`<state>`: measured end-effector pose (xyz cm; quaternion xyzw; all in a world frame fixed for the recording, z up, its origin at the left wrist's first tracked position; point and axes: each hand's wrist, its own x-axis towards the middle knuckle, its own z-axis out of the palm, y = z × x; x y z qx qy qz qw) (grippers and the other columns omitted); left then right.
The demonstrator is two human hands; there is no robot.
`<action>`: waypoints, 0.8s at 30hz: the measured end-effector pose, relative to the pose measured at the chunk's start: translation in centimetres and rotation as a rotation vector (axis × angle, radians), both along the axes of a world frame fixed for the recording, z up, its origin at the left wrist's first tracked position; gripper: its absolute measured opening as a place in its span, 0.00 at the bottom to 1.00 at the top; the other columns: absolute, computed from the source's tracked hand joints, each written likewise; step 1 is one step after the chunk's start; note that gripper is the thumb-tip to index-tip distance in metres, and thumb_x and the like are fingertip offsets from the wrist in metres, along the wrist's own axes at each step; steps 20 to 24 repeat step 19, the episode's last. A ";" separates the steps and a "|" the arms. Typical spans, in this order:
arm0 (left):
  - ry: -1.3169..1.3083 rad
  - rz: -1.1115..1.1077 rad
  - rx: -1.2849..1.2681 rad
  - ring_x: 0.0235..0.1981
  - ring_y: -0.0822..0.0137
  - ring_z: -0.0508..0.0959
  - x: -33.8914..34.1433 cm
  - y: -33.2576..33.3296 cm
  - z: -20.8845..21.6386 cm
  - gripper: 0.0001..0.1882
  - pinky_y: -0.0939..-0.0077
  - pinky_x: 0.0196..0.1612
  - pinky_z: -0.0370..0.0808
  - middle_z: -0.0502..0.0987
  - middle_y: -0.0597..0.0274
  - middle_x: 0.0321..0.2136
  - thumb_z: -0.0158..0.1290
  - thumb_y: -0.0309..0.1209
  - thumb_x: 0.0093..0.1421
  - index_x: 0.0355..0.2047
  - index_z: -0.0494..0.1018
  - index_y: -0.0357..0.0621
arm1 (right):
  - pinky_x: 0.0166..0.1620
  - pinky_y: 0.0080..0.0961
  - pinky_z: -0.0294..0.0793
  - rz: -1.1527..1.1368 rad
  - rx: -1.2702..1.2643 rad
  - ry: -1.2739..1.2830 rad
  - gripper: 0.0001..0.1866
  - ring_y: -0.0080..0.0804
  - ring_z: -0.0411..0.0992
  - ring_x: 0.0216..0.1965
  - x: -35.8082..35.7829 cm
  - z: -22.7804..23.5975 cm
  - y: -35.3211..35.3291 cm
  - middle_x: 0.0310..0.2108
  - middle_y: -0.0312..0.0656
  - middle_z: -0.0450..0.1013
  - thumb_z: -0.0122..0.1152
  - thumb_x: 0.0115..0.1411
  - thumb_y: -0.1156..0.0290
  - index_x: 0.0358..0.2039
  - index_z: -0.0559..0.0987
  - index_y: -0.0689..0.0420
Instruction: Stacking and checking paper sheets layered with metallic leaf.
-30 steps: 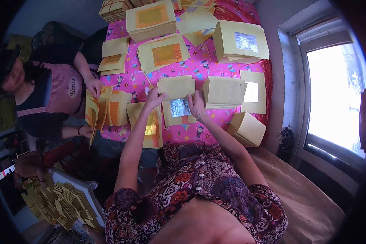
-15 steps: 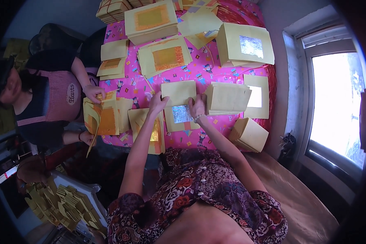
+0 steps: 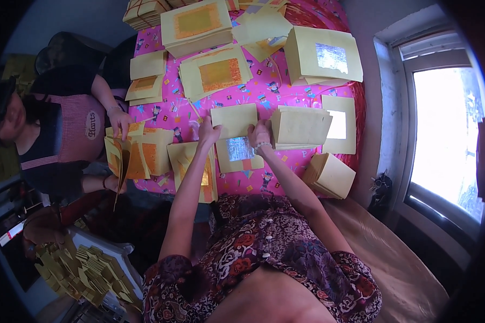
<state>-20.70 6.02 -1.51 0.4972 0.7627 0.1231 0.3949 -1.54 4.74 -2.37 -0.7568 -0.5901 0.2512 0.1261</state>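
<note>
My left hand (image 3: 209, 132) grips the lower left corner of a plain yellow paper sheet (image 3: 234, 118), its thumb on top. My right hand (image 3: 260, 135) is closed at the lower right corner of that sheet, its fingers curled and partly hidden. Just below, overlapped by the sheet's near edge, lies yellow paper with a silver foil patch (image 3: 239, 149) and an orange strip. To the right, close to my right hand, stands a stack of plain yellow paper (image 3: 300, 126). Under my left forearm lies paper with a gold foil patch (image 3: 203, 177).
On the left a co-worker in a checked apron (image 3: 73, 126) handles orange-patched paper (image 3: 151, 156). Thick paper stacks (image 3: 196, 27) and a silver-patched stack (image 3: 328, 56) fill the far side of the pink patterned table cover (image 3: 253, 185). Another stack (image 3: 331, 175) sits near right, by a window (image 3: 447, 134).
My hands keep almost the same place on the plain sheet. The co-worker's held paper has swung to a more upright angle. The whole view has shifted slightly.
</note>
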 end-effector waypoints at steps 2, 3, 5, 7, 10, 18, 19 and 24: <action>0.021 0.021 -0.015 0.41 0.48 0.76 0.1 -0.2 0.0 0.20 0.59 0.46 0.71 0.76 0.44 0.37 0.58 0.33 0.48 0.39 0.67 0.37 | 0.42 0.43 0.70 0.002 -0.063 -0.015 0.20 0.56 0.68 0.40 0.0 0.7 0.0 0.38 0.60 0.64 0.54 0.55 0.61 0.35 0.69 0.70; 0.004 0.043 -0.034 0.41 0.48 0.76 0.2 -0.3 0.1 0.20 0.59 0.46 0.71 0.76 0.44 0.38 0.58 0.32 0.48 0.39 0.66 0.37 | 0.42 0.43 0.70 0.002 -0.066 -0.016 0.20 0.56 0.68 0.40 0.0 1.1 0.0 0.38 0.60 0.64 0.54 0.55 0.61 0.35 0.69 0.70; -0.014 0.061 -0.048 0.41 0.47 0.76 0.6 -0.1 0.5 0.21 0.59 0.46 0.71 0.76 0.44 0.38 0.58 0.31 0.48 0.39 0.65 0.37 | 0.41 0.43 0.71 0.013 -0.098 -0.040 0.20 0.54 0.69 0.39 0.1 1.4 0.1 0.37 0.59 0.65 0.54 0.55 0.61 0.35 0.69 0.69; -0.006 0.081 -0.042 0.42 0.46 0.76 0.9 0.1 0.7 0.23 0.59 0.46 0.71 0.76 0.43 0.38 0.59 0.30 0.48 0.41 0.64 0.35 | 0.41 0.43 0.71 0.021 -0.077 -0.071 0.20 0.54 0.69 0.39 0.0 1.4 0.1 0.37 0.59 0.65 0.53 0.55 0.61 0.35 0.70 0.69; 0.029 0.092 -0.056 0.41 0.45 0.76 1.0 0.3 0.8 0.25 0.58 0.45 0.72 0.75 0.40 0.37 0.60 0.29 0.47 0.42 0.61 0.32 | 0.42 0.42 0.72 0.031 -0.078 -0.092 0.20 0.53 0.69 0.39 0.0 1.3 0.2 0.37 0.59 0.66 0.53 0.55 0.61 0.36 0.70 0.68; 0.142 0.124 -0.017 0.41 0.42 0.76 2.2 0.1 2.0 0.29 0.60 0.45 0.73 0.75 0.37 0.37 0.60 0.29 0.47 0.45 0.57 0.31 | 0.46 0.44 0.69 0.066 -0.271 -0.048 0.24 0.55 0.67 0.46 0.1 2.2 0.8 0.46 0.61 0.62 0.53 0.56 0.62 0.45 0.66 0.70; 0.156 0.136 -0.016 0.41 0.42 0.75 2.4 0.1 2.2 0.30 0.59 0.45 0.73 0.74 0.36 0.38 0.60 0.29 0.47 0.46 0.57 0.31 | 0.47 0.43 0.69 0.074 -0.294 -0.042 0.25 0.55 0.66 0.47 0.1 2.2 1.0 0.47 0.61 0.61 0.53 0.56 0.62 0.46 0.66 0.70; 0.156 0.136 -0.016 0.41 0.42 0.75 2.4 0.1 2.2 0.30 0.59 0.45 0.73 0.74 0.36 0.38 0.60 0.29 0.47 0.46 0.57 0.31 | 0.47 0.43 0.69 0.074 -0.294 -0.042 0.25 0.55 0.66 0.47 0.1 2.2 1.0 0.47 0.61 0.61 0.53 0.56 0.62 0.46 0.66 0.70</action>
